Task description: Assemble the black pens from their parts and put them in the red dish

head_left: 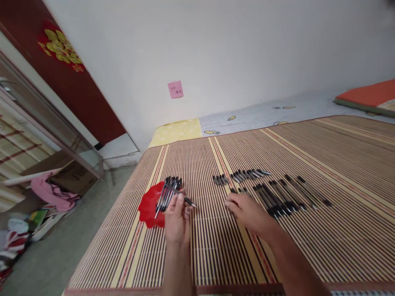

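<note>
My left hand (178,211) is closed around a pen (189,202), whose pointed tip sticks out to the right past the thumb. Just behind and left of it lies a bundle of pens (169,191) on a red scalloped plate (148,207). Over the mat, my right hand (243,207) has its fingers pinched low beside a row of small pen parts (243,190); what is between the fingertips is hidden. Past that hand, several black and clear pens (271,201) lie slanted side by side. Behind them are short dark pen pieces (249,175) and a smaller group of caps (220,179).
A striped bamboo mat (212,250) covers the bed. A pink note (175,89) is stuck on the white wall. An orange folded item (370,96) lies at the far right. On the floor at left are a cardboard box (74,176) and pink cloth (51,193).
</note>
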The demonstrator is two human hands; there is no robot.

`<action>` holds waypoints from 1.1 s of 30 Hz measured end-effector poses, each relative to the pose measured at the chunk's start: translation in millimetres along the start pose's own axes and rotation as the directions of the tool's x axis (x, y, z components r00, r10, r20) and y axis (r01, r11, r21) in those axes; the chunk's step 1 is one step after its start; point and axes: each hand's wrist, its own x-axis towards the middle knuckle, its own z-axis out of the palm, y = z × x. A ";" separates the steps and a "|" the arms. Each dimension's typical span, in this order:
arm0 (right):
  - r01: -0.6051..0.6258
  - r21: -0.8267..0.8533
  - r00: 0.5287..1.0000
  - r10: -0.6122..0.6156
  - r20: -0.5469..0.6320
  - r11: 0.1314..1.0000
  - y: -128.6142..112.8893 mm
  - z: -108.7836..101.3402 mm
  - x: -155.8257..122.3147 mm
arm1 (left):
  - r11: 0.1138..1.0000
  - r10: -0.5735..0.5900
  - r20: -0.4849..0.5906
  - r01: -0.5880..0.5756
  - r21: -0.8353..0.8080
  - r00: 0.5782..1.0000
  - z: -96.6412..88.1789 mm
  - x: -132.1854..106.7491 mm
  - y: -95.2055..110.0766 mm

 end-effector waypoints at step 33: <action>0.001 0.532 0.962 0.145 -0.232 0.847 12.9 27.6 20.7 | 0.999 0.023 -0.004 -0.024 -0.033 1.000 -1.3 7.1 2.1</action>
